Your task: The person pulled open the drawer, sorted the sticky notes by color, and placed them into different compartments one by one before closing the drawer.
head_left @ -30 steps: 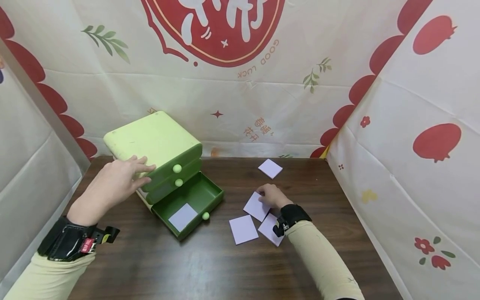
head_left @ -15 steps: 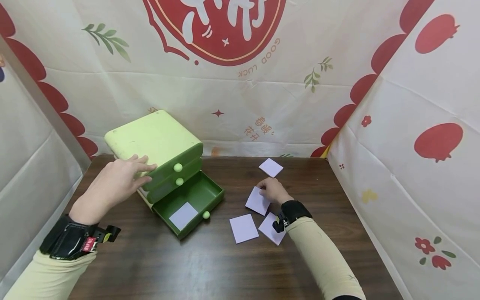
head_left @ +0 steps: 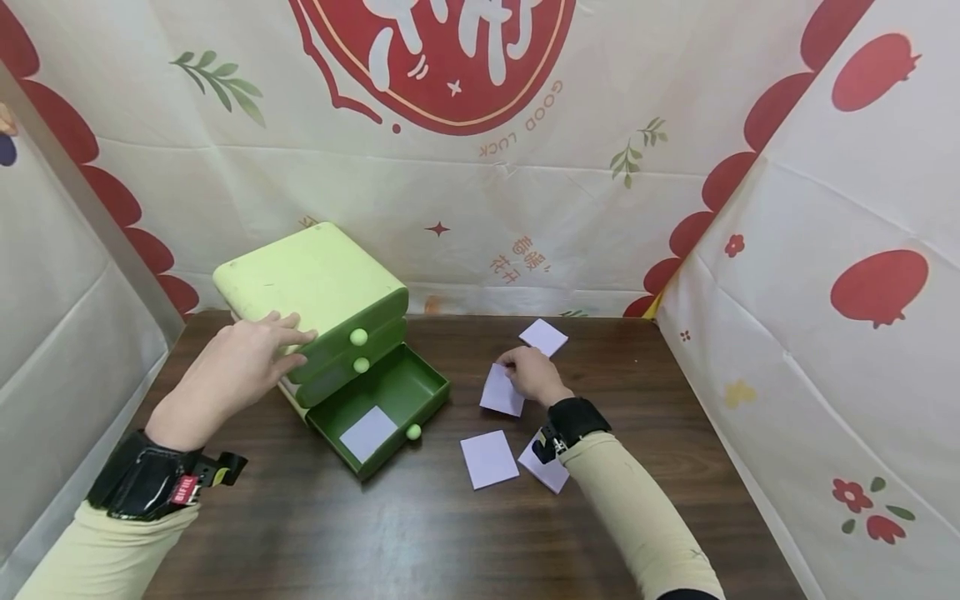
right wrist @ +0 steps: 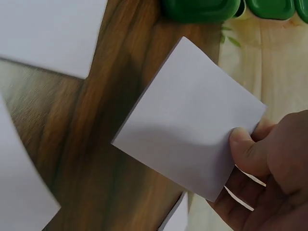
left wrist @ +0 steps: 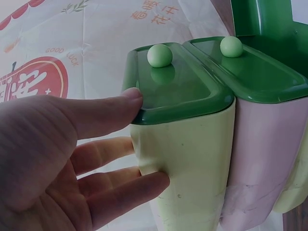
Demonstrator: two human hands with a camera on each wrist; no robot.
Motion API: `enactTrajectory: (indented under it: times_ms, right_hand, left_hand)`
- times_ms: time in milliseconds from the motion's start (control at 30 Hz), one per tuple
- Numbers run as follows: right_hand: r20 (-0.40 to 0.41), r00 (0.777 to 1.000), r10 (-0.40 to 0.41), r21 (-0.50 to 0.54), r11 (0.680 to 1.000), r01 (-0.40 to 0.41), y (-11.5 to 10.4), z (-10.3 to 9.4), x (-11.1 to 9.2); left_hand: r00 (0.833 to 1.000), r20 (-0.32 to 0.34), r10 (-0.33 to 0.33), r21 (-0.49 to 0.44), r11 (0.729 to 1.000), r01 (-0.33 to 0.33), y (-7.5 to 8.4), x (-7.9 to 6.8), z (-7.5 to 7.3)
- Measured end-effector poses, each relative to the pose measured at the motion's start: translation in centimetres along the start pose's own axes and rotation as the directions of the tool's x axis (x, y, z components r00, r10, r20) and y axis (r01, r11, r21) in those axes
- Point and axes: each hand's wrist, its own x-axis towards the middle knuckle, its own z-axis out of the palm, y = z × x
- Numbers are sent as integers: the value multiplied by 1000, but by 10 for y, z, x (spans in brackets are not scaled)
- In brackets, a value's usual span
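My right hand (head_left: 534, 373) pinches a pale lilac sticky note pad (head_left: 499, 395) by one corner, thumb on its upper face and fingers beneath. In the right wrist view the pad (right wrist: 185, 115) is tilted above the wood. My left hand (head_left: 243, 362) touches the light green drawer cabinet (head_left: 315, 271), its fingers loosely extended on the cabinet's top. The thumb (left wrist: 118, 113) lies at the edge of the uppermost drawer front. Below two closed drawers, the bottom drawer (head_left: 411, 375) is pulled out. Inside it, at the near end, lies another lilac pad (head_left: 368, 434).
Two more lilac pads, a left one (head_left: 489, 459) and a right one (head_left: 543, 472), lie on the dark wooden table (head_left: 420, 533) nearer me. Another pad (head_left: 543, 336) lies farther back. A printed white cloth (head_left: 450, 196) encloses the back and sides.
My right hand has lifted the lilac pad off the table and moved it back and slightly left, its tilt growing. The left hand stays on the cabinet.
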Motion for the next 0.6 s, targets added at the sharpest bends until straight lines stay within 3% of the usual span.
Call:
enactTrajectory:
  times_ms: [367, 600]
  right_hand:
    - [-72, 995, -71, -11, 997, 71, -39, -11, 11]
    - [-70, 994, -79, -11, 997, 78, -61, -19, 18]
  left_hand:
    - [1000, 21, -17, 9, 1000, 16, 1, 1, -1]
    - [999, 27, -19, 3, 1000, 19, 0, 1, 0]
